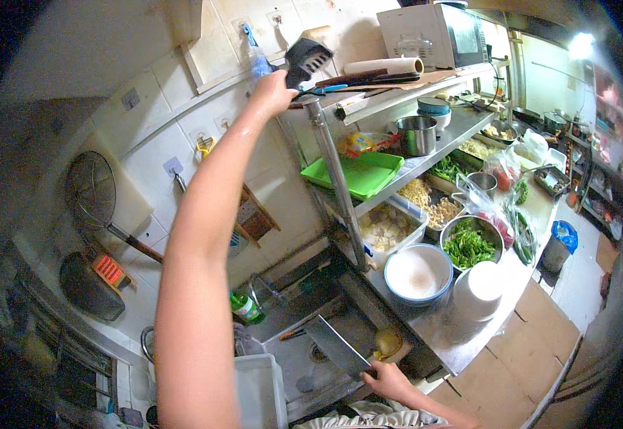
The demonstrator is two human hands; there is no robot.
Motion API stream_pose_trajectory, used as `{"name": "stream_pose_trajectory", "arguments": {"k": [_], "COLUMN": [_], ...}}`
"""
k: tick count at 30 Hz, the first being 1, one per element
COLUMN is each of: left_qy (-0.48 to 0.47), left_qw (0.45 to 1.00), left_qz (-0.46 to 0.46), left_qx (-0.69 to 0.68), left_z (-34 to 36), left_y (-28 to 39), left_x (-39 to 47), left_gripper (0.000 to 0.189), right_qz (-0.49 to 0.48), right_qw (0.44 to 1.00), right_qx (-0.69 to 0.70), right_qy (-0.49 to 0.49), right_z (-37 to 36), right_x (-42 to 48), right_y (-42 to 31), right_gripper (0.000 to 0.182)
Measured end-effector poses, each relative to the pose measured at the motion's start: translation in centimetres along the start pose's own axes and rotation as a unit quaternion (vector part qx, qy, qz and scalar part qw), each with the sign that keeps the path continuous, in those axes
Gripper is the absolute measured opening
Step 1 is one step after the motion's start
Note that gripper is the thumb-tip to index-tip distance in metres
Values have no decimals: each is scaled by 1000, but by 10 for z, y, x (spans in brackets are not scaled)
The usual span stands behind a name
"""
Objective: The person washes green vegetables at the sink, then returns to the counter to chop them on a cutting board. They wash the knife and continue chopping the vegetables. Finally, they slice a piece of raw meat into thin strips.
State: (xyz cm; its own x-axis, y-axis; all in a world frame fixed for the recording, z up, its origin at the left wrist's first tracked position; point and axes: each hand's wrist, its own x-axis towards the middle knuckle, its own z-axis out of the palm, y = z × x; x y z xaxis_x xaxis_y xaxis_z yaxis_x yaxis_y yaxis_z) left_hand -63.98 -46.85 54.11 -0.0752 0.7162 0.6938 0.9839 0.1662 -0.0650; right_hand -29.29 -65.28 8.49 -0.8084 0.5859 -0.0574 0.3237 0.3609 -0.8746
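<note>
My left hand is raised at the wall shelf, its fingers closed around the lower part of a black slotted spatula. A blue-handled brush hangs on the wall just behind it. Low over the sink, my right hand grips the end of a cleaver, whose broad metal blade points up and to the left. Its handle is hidden in my fingers. Under the blade lies the metal sink with its drain. A yellow-brown object sits at the sink's right side.
A steel post holds the shelf beside a green tray. On the steel counter stand a white bowl, a stack of white bowls and a bowl of cut green vegetables. A white plastic tub is left of the sink.
</note>
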Motion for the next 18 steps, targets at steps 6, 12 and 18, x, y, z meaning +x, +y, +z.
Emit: {"name": "stream_pose_trajectory", "arguments": {"k": [6,12,18], "left_qy": [-48,4,238], "left_qw": [998,999,957], "left_qz": [-38,-38,116], "left_qx": [11,-11,-120], "left_z": [75,106,62], "left_y": [35,14,38], "left_x": [59,67,-22], "left_gripper": [47,27,32], "right_qz": [45,16,4], "right_qw": [997,995,994], "right_qx": [42,80,99], "right_qy": [-39,-59,-44], "right_z": [-44,-45,-29], "right_x": [-18,-13,17], "right_y": [-31,-10,6], "right_gripper": [33,35,34]}}
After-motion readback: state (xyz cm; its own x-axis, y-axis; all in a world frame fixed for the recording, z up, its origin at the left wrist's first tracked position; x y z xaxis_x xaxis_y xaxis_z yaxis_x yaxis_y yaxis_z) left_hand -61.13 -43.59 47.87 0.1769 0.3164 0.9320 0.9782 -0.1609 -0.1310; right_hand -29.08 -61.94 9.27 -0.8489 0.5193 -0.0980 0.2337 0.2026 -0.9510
